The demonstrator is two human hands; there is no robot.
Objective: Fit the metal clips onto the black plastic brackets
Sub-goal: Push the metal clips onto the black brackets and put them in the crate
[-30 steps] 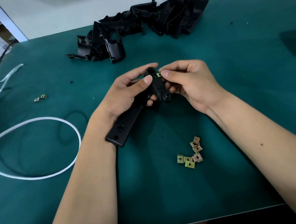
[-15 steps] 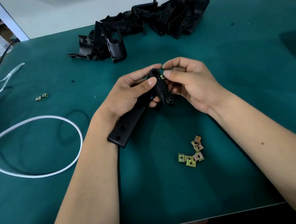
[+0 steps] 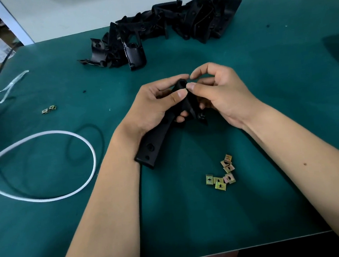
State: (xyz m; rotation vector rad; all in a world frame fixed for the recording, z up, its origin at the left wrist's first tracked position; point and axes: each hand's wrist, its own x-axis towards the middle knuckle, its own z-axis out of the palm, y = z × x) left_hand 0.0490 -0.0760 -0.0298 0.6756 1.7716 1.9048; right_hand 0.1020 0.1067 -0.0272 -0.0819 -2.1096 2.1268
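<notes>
Bracket [image 3: 155, 144] tilted upright — both hands [image 3: 221, 93] gripping

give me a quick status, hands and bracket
Left hand grips black bracket. Right hand presses clip at its top end. Spare clips near; nothing blocking.

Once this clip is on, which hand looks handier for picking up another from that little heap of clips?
Probably the right hand. The loose clips lie on the mat nearer its forearm, and the left hand is busy gripping the black bracket.
</notes>
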